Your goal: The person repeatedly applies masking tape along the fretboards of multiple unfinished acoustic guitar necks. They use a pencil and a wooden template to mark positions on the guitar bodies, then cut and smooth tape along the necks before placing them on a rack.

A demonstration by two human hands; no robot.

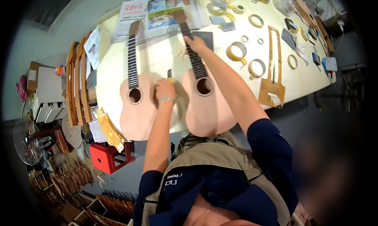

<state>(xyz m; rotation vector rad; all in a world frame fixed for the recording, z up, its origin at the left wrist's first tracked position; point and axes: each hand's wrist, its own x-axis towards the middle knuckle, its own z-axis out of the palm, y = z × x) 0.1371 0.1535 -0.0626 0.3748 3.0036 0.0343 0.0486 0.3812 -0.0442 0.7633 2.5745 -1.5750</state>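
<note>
Two unfinished, unstrung ukuleles with pale bodies and dark fretboards lie face up on the table. My right hand [195, 45] is closed around the upper neck of the right ukulele [212, 112]. Its body reaches to the table's near edge, close against my apron. Between the two bodies, my left hand [163, 89] has its fingers closed on a small tool with a yellow handle and a dark, flat tip [170, 74]. That hand sits right beside the upper body of the left ukulele [138, 112]; I cannot tell whether it touches it.
Newspapers [136, 9] lie at the back under the headstocks. Tape rolls [258, 67] and a wooden neck-shaped template [271, 90] are on the right. Wooden necks [78, 84] lean at the left, above a red stool [108, 157]. Yellow strips [108, 127] hang at the left edge.
</note>
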